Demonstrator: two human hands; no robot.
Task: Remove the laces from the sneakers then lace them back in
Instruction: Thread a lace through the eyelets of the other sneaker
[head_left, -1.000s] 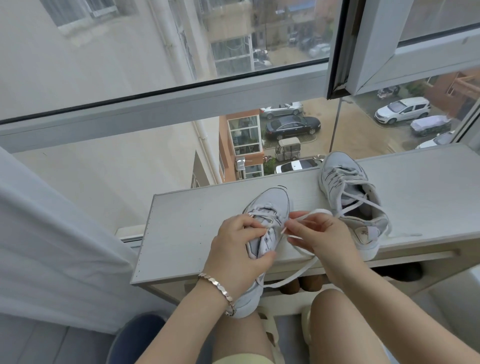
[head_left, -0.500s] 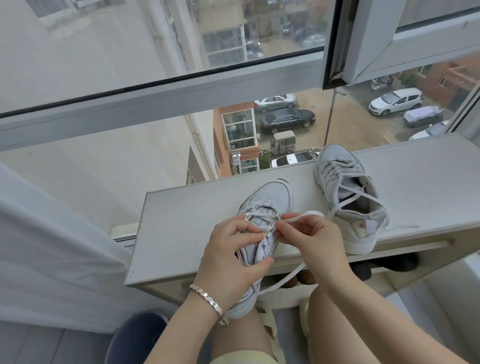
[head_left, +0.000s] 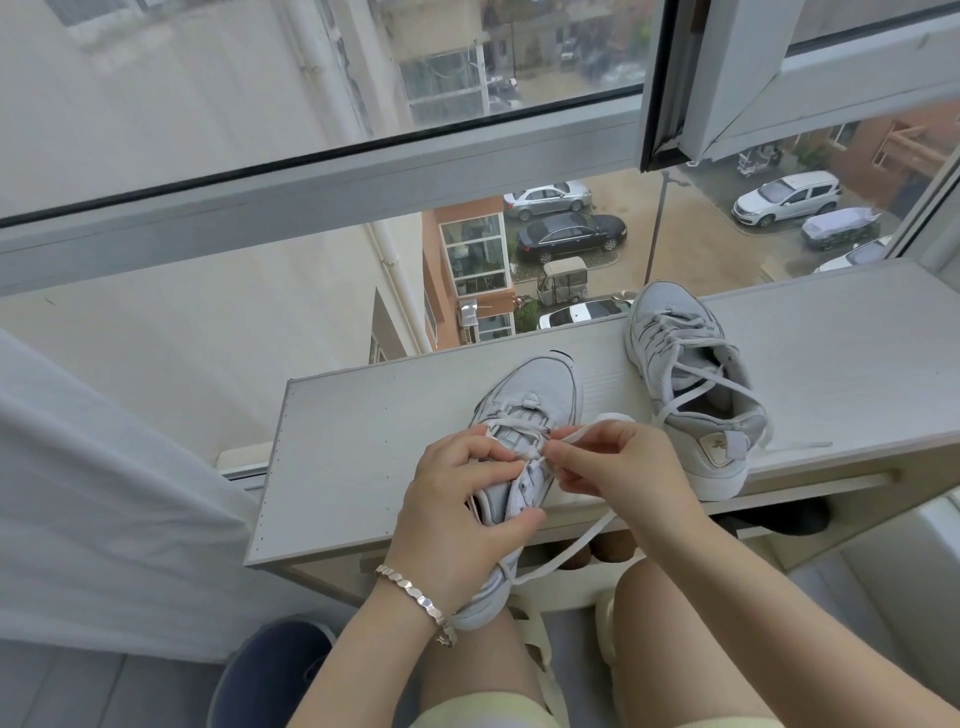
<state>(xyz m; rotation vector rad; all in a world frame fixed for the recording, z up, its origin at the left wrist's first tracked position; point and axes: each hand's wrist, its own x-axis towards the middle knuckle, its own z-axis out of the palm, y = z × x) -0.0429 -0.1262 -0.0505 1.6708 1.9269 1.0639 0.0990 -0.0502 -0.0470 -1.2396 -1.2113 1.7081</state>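
Right hand (head_left: 623, 467) pinches the lace (head_left: 571, 551) at the eyelets, just off my fingertips. Left hand (head_left: 462, 514) grips the near sneaker (head_left: 540, 395) beside it, bracing. Best: pull short and straight, one eyelet at a time. Other sneaker (head_left: 691, 384) sits beyond my right hand, on the shelf (head_left: 353, 441).

One view only: wide-angle head camera, facing forward and down. Close range on left hand (head_left: 467, 519), right hand (head_left: 621, 470) and near sneaker (head_left: 530, 410) at centre; shelf top (head_left: 363, 452) mid-distance; window (head_left: 311, 174) beyond, street (head_left: 680, 234) far below
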